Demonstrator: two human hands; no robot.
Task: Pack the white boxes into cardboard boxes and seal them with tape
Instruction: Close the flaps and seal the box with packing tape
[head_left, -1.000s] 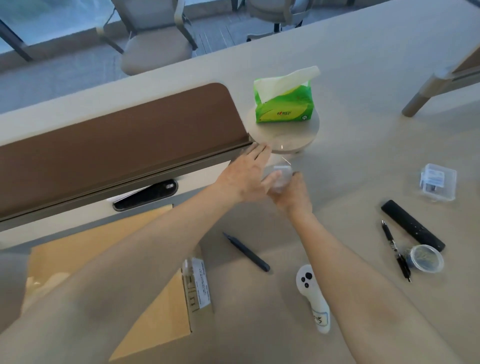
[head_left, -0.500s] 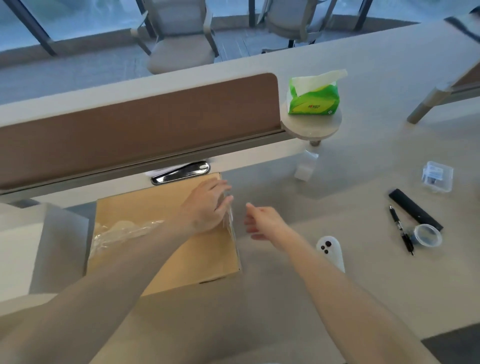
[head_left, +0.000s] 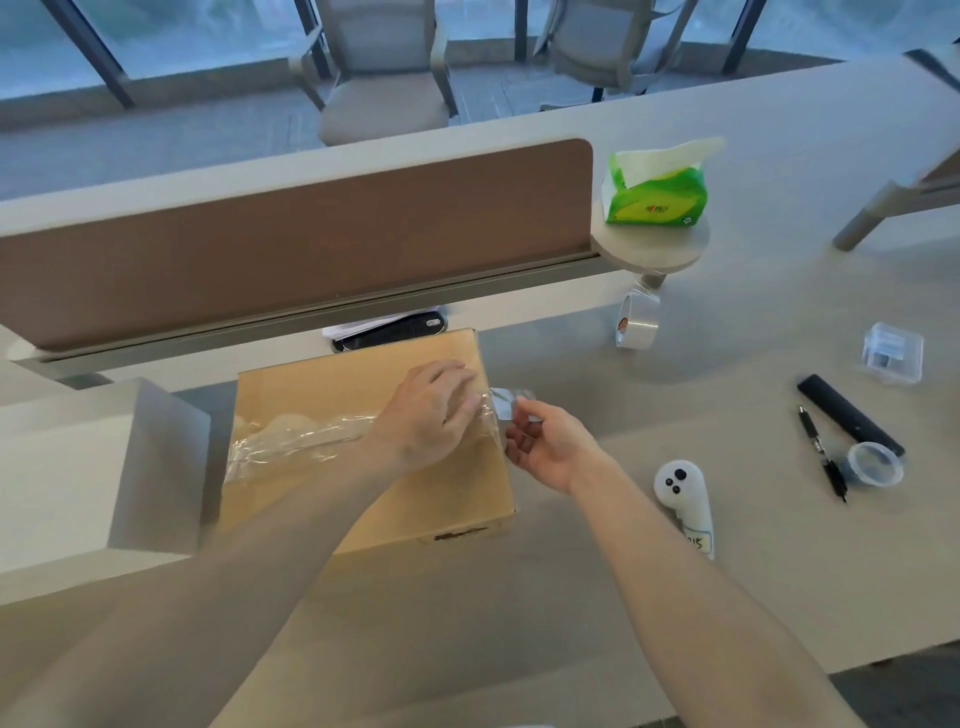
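Brown cardboard box (head_left: 358, 457) lies under your flat, open-fingered left hand (head_left: 431, 410) while your right hand (head_left: 545, 447) pinches the clear tape strip's (head_left: 306, 436) right end.

a closed cardboard box (head_left: 363, 447) lies flat on the desk, clear tape (head_left: 291, 441) wrinkled across its top, its loose end past the right edge; tape roll (head_left: 636, 325) stands apart.

Matt cardboard box (head_left: 363, 467), glossy clear tape (head_left: 291, 441)
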